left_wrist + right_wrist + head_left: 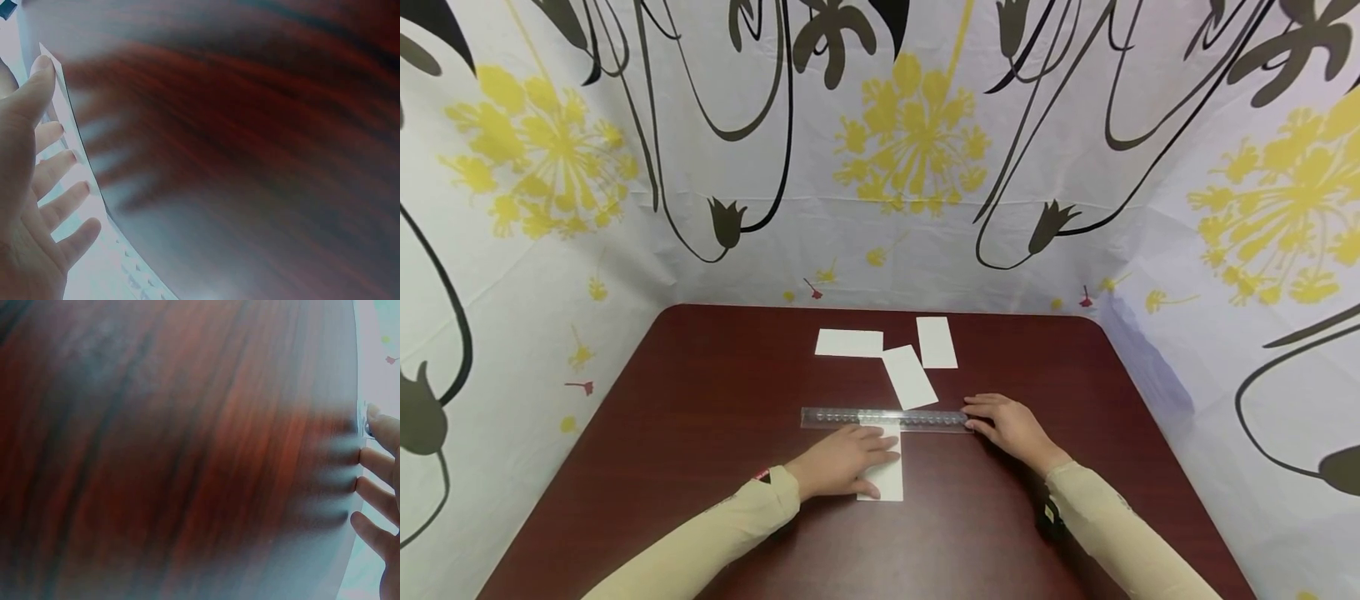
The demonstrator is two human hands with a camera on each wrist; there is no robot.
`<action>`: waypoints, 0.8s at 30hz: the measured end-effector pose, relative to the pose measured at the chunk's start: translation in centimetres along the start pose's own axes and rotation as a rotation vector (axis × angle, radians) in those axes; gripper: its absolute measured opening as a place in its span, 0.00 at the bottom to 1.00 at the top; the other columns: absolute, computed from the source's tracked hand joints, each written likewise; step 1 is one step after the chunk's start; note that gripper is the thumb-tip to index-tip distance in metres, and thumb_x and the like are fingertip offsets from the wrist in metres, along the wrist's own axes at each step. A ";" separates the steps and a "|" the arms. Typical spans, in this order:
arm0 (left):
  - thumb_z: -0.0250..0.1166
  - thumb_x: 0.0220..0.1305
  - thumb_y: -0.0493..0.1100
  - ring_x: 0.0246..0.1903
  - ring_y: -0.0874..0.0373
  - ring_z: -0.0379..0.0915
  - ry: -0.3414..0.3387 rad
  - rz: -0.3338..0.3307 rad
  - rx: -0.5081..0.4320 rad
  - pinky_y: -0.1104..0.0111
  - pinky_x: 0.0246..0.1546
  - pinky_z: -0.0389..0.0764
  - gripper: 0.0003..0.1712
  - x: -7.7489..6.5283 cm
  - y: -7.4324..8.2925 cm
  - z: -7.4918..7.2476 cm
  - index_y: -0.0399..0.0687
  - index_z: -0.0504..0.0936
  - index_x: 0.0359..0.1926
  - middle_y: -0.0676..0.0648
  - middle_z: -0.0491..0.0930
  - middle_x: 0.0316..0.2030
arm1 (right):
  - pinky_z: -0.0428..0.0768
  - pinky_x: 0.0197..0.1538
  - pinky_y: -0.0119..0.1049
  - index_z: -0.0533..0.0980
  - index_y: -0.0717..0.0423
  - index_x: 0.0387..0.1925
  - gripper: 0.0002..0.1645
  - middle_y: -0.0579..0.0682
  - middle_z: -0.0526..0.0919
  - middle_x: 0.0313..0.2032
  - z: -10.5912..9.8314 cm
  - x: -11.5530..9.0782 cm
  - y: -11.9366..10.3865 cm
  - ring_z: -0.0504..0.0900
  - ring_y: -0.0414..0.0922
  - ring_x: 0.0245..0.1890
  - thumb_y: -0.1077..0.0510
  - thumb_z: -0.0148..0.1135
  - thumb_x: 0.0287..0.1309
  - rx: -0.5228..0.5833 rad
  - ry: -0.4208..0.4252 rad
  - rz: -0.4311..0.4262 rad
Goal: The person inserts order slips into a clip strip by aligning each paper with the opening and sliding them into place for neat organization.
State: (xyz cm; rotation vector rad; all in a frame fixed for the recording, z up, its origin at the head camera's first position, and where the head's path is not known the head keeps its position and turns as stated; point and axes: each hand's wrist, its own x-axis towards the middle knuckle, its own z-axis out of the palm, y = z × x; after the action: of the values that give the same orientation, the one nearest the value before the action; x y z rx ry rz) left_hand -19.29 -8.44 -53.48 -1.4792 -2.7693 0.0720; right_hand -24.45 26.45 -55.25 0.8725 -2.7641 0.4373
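Note:
A clear plastic ruler (pixel 925 420) lies crosswise on the table, over the top end of a white paper card (pixel 889 483). My left hand (pixel 844 462) rests flat on this card with its fingers spread, the fingertips just below the ruler. In the left wrist view, the thumb lies near one end of the card (pixel 69 112), and the ruler (pixel 134 272) shows past the little finger. At the ruler's right end, my right hand (pixel 1015 429) holds it between thumb and fingers. The right wrist view catches only a sliver of the ruler (pixel 362 419) beside the thumb.
Beyond the ruler lie three more white cards: one sideways (pixel 848 342), one tilted (pixel 910 377), one nearly upright (pixel 937 342). The dark red-brown table (pixel 700 400) has rounded far corners. Patterned white cloth (pixel 910 267) hangs around its back and sides.

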 end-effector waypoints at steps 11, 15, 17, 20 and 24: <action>0.54 0.62 0.72 0.72 0.53 0.63 0.011 0.021 0.020 0.54 0.70 0.69 0.40 0.6 0.2 0.2 0.61 0.68 0.71 0.54 0.65 0.73 | 0.81 0.57 0.51 0.84 0.51 0.52 0.19 0.51 0.85 0.56 0.5 -0.2 0.3 0.81 0.52 0.58 0.51 0.68 0.60 -0.008 0.023 -0.023; 0.54 0.62 0.72 0.72 0.53 0.63 0.008 0.025 0.021 0.54 0.71 0.68 0.41 0.9 0.3 0.3 0.62 0.68 0.71 0.55 0.65 0.73 | 0.80 0.58 0.51 0.84 0.50 0.53 0.20 0.51 0.84 0.57 0.6 -0.2 0.4 0.81 0.52 0.59 0.51 0.67 0.60 -0.001 0.014 -0.015; 0.54 0.63 0.72 0.72 0.53 0.63 0.006 0.026 0.017 0.54 0.71 0.68 0.41 1.1 0.4 0.3 0.61 0.68 0.71 0.55 0.65 0.73 | 0.80 0.58 0.51 0.83 0.51 0.53 0.20 0.51 0.84 0.57 0.5 -0.2 0.4 0.81 0.52 0.59 0.50 0.67 0.61 0.000 0.005 -0.012; 0.54 0.63 0.72 0.72 0.53 0.62 0.006 0.026 0.015 0.54 0.71 0.68 0.41 1.4 0.5 0.3 0.61 0.68 0.71 0.55 0.65 0.73 | 0.80 0.59 0.51 0.83 0.50 0.53 0.20 0.51 0.84 0.57 0.3 -0.1 0.4 0.81 0.51 0.60 0.50 0.66 0.62 0.002 -0.005 -0.003; 0.54 0.63 0.72 0.72 0.53 0.62 0.009 0.032 0.019 0.54 0.71 0.68 0.41 1.8 0.6 0.4 0.60 0.68 0.71 0.55 0.66 0.72 | 0.80 0.59 0.51 0.83 0.51 0.53 0.20 0.51 0.84 0.57 0.3 0.0 0.4 0.81 0.51 0.60 0.49 0.66 0.61 0.006 -0.004 -0.001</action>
State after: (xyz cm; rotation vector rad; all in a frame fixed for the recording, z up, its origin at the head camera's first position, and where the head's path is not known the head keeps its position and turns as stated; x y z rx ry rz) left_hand -19.82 -6.63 -53.95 -1.5156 -2.7304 0.0906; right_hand -24.70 26.67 -55.57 0.8771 -2.7677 0.4441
